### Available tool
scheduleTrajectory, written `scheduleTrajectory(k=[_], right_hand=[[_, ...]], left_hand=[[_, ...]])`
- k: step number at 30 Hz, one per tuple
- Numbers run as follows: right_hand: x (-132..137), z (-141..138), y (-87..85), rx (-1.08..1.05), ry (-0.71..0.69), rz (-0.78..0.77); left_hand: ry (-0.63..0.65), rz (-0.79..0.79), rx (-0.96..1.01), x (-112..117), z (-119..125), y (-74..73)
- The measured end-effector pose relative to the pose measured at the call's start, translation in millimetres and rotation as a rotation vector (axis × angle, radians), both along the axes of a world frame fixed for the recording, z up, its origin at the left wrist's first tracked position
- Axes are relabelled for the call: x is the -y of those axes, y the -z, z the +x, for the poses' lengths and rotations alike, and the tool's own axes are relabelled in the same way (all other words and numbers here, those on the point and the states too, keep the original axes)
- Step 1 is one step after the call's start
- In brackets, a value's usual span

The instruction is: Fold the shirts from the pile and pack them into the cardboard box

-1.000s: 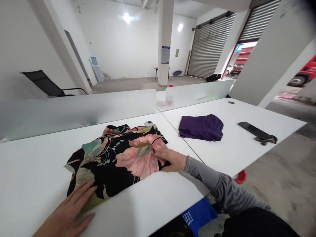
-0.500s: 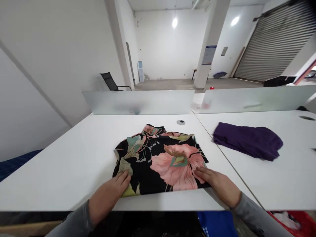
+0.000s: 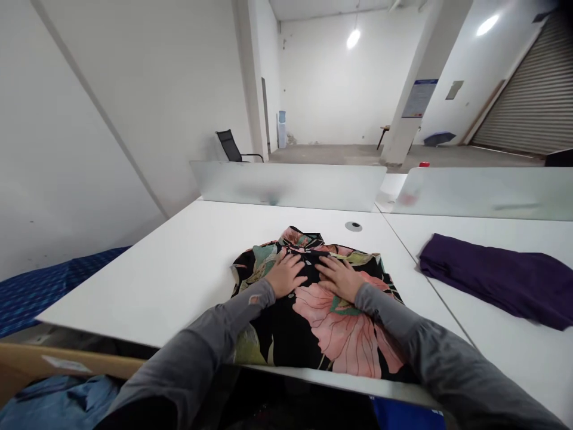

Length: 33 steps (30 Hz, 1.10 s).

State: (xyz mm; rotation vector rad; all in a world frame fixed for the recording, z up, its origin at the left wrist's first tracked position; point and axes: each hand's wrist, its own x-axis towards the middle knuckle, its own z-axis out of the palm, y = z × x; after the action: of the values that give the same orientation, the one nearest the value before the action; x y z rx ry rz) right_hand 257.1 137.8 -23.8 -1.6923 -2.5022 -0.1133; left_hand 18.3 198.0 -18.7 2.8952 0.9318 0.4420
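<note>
A black shirt with pink flowers and green leaves (image 3: 317, 328) lies folded on the white table (image 3: 179, 269), its collar at the far side. My left hand (image 3: 285, 273) rests flat on the upper part of the shirt, left of the middle, fingers spread. Beside it my right hand (image 3: 341, 278) also presses flat, just below the collar and above the big pink flower, fingers apart. Neither hand grips the cloth. Grey sleeves cover both forearms and hide parts of the shirt's lower sides.
Folded purple cloth (image 3: 496, 275) lies on the table to the right. Frosted dividers (image 3: 290, 184) stand along the back edge. At lower left is a cardboard box (image 3: 27, 358) with blue denim (image 3: 62, 400) inside. Blue patterned fabric (image 3: 58, 286) lies beyond the table's left edge.
Both hands have slid from the shirt's lower corners up and inward to just below the collar. My view has turned left, bringing the box with denim into sight.
</note>
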Motion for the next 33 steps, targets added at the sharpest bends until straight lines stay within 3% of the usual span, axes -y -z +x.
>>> scheduleTrajectory(k=[3, 5, 9, 13, 16, 19, 22, 24, 28, 33], right_hand=[[-40, 17, 10.6, 0.091, 0.149, 0.056], [-55, 31, 15.1, 0.107, 0.190, 0.073], [-64, 40, 20.8, 0.052, 0.251, 0.078], [-59, 43, 17.8, -0.018, 0.410, 0.187], [-46, 62, 15.3, -0.042, 0.461, 0.190], [-29, 89, 16.5, -0.014, 0.377, 0.134], [-16, 104, 16.8, 0.033, 0.382, 0.183], [-11, 103, 13.7, 0.047, 0.425, 0.218], [0, 88, 2.1, 0.108, 0.498, 0.199], [31, 66, -7.3, 0.142, 0.618, 0.078]], left_hand=[[-0.259, -0.043, -0.071, -38, -5, 14.7], [-0.342, -0.048, -0.087, -52, -15, 21.3], [-0.358, -0.026, -0.075, -62, -23, 28.4], [-0.348, -0.055, -0.036, -59, -24, 20.0], [-0.312, -0.019, 0.040, -23, -37, 3.3], [-0.051, 0.024, 0.046, 50, -56, -8.2], [0.224, 0.056, -0.092, 124, -67, -0.5], [0.235, 0.147, -0.151, 152, -70, 12.9], [0.247, 0.269, -0.209, 158, -75, 29.9], [0.315, 0.139, -0.124, 143, -99, 20.2]])
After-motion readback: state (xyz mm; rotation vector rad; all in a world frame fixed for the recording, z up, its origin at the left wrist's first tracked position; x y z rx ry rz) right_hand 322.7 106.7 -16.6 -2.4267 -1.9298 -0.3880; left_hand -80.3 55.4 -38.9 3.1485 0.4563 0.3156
